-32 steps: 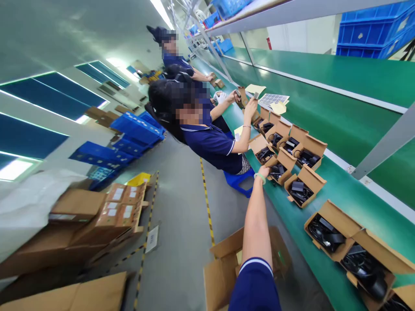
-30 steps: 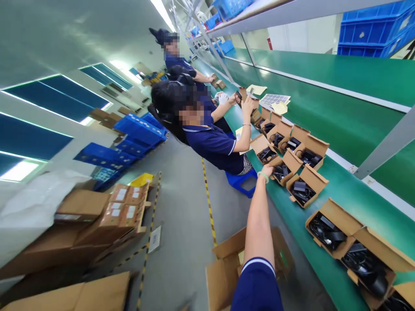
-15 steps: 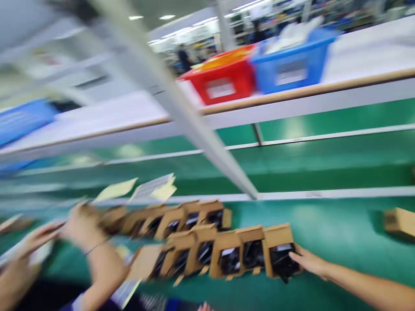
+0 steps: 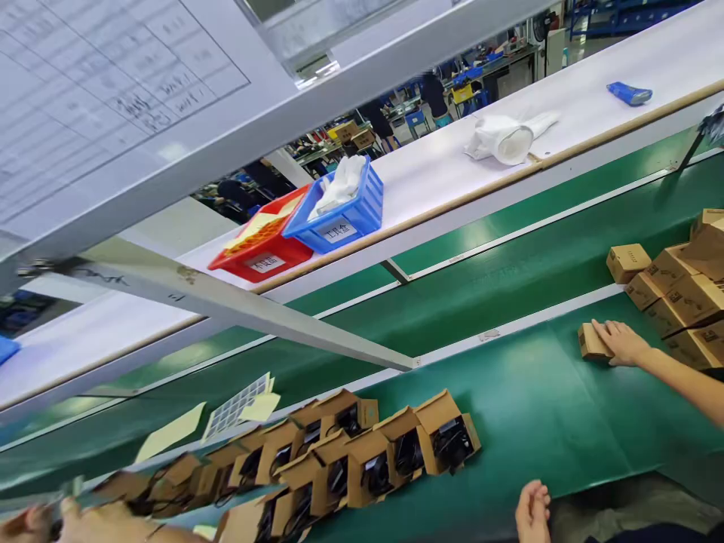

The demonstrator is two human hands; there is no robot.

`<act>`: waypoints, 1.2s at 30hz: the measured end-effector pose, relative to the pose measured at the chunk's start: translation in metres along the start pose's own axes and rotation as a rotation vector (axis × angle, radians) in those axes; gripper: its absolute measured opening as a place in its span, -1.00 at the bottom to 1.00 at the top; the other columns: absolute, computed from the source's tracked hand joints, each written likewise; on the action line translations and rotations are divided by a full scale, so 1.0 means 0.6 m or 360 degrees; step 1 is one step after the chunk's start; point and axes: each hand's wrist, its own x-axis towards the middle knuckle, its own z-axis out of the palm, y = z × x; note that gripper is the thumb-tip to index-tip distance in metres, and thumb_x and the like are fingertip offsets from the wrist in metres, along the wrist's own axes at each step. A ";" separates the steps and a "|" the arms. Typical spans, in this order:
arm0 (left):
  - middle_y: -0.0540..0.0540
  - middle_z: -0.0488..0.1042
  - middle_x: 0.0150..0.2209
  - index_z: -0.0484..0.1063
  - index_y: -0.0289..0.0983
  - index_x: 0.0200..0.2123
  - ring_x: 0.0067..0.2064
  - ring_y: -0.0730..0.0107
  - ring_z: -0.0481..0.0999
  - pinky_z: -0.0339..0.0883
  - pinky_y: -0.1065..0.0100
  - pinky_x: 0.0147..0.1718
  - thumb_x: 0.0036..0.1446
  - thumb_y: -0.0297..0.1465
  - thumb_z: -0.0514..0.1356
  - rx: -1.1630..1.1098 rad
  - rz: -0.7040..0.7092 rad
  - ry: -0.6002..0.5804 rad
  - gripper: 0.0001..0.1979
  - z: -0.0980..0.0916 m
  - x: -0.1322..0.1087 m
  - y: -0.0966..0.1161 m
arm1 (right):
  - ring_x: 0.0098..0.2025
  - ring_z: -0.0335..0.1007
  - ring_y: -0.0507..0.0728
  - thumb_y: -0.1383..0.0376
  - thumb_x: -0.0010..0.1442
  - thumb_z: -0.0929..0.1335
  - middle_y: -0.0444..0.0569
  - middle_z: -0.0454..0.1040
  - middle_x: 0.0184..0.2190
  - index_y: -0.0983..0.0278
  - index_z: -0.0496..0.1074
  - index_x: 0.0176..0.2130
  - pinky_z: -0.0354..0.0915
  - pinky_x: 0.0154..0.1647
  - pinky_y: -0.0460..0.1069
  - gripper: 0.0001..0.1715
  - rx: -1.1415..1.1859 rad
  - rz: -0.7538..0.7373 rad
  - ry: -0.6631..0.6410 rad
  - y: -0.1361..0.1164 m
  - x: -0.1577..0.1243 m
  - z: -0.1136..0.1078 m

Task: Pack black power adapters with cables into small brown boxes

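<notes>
My right hand [image 4: 621, 343] rests on a small closed cardboard box [image 4: 589, 344], with its fingers over the box's top and near side. The box lies on the green work surface [image 4: 526, 407]. Down by the front edge is my left hand [image 4: 532, 513], its fingers curled in and nothing visible in them. To its left, two slanting rows of open cardboard boxes [image 4: 362, 467] hold black items with cables, partly hidden by the flaps. The end box [image 4: 452, 443] of the front row stands with its lid up.
A pile of closed cardboard boxes [image 4: 687, 298] stands at the right. A co-worker's hands [image 4: 96, 520] are blurred at lower left. A slanting metal post [image 4: 317, 324] crosses the view. Above, a shelf holds a red bin [image 4: 263, 249] and a blue bin [image 4: 345, 211].
My right hand has left the end open box and moved right onto the small closed box. The view has swung right, and more of my left hand shows.
</notes>
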 end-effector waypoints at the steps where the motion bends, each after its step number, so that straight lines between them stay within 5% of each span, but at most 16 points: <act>1: -0.13 0.49 -0.16 0.46 0.00 -0.22 -0.08 0.16 0.49 0.44 0.25 -0.39 -0.05 0.01 0.25 -0.0001 0.0015 -0.0021 -0.64 0.016 -0.017 -0.023 | 0.09 0.21 0.50 0.21 -0.19 0.37 0.45 0.30 0.02 0.50 0.10 0.25 0.13 0.07 0.31 0.05 -0.0044 0.0006 0.0012 0.003 -0.014 0.005; 5: -0.07 0.51 -0.43 0.47 -0.11 -0.48 -0.23 0.13 0.54 0.44 0.16 -0.26 -0.30 0.03 0.31 0.0090 0.0288 -0.0269 -0.61 0.091 -0.038 -0.075 | -0.03 0.26 0.52 0.25 -0.09 0.32 0.46 0.34 -0.11 0.56 0.05 0.26 0.19 -0.02 0.34 -0.02 0.0094 -0.0013 0.0077 -0.063 -0.089 0.021; 9: -0.08 0.48 -0.43 0.45 -0.21 -0.45 -0.30 0.24 0.52 0.41 0.22 -0.23 -0.18 -0.02 0.30 0.0127 0.0247 -0.0610 -0.62 0.190 -0.040 -0.059 | 0.02 0.28 0.36 0.14 -0.09 0.38 0.27 0.34 0.03 0.37 0.07 0.29 0.23 0.06 0.10 0.02 0.0293 -0.0398 -0.0108 -0.116 -0.140 0.025; 12: -0.13 0.47 -0.41 0.41 -0.30 -0.44 -0.27 0.25 0.53 0.41 0.21 -0.18 -0.19 -0.11 0.38 -0.0028 -0.0002 -0.0626 -0.60 0.261 -0.043 -0.048 | 0.17 0.17 0.28 0.11 0.06 0.29 0.19 0.22 0.18 0.34 0.00 0.32 0.13 0.18 0.04 -0.08 0.0407 -0.0564 -0.0233 -0.100 -0.166 0.031; 15: -0.20 0.48 -0.38 0.41 -0.34 -0.41 -0.24 0.19 0.54 0.42 0.17 -0.14 -0.14 -0.13 0.37 -0.0197 -0.0130 -0.0555 -0.60 0.301 -0.029 -0.057 | 0.21 0.13 0.29 0.16 0.17 0.17 0.27 0.19 0.20 0.43 -0.01 0.31 0.11 0.22 0.14 -0.20 0.0434 -0.0545 -0.0325 -0.066 -0.182 0.051; 20: -0.33 0.51 -0.29 0.39 -0.38 -0.43 -0.15 0.10 0.56 0.38 0.12 -0.02 -0.03 -0.09 0.29 -0.0454 -0.0148 -0.0505 -0.58 0.311 -0.010 -0.086 | 0.26 0.08 0.24 0.15 0.23 0.11 0.26 0.10 0.26 0.46 -0.05 0.31 0.10 0.25 0.10 -0.23 0.0395 -0.0583 -0.0403 -0.038 -0.197 0.085; 27: -0.29 0.53 -0.15 0.45 -0.34 -0.32 0.00 0.13 0.49 0.27 0.11 0.10 -0.23 -0.13 0.42 -0.0632 -0.0046 -0.0617 -0.52 0.291 -0.010 -0.107 | 0.25 0.08 0.30 0.15 0.22 0.12 0.33 0.10 0.24 0.50 -0.02 0.30 0.09 0.24 0.14 -0.23 0.0268 -0.0606 -0.0389 -0.044 -0.180 0.087; 36: -0.27 0.54 -0.29 0.41 -0.35 -0.43 -0.19 0.18 0.56 0.43 0.17 -0.17 -0.01 -0.03 0.24 -0.0334 -0.0184 -0.0458 -0.56 0.271 0.007 -0.088 | 0.21 0.10 0.34 0.20 0.12 0.23 0.30 0.15 0.22 0.47 0.11 0.25 0.14 0.17 0.15 -0.23 -0.0150 -0.0793 -0.0267 -0.145 -0.161 0.057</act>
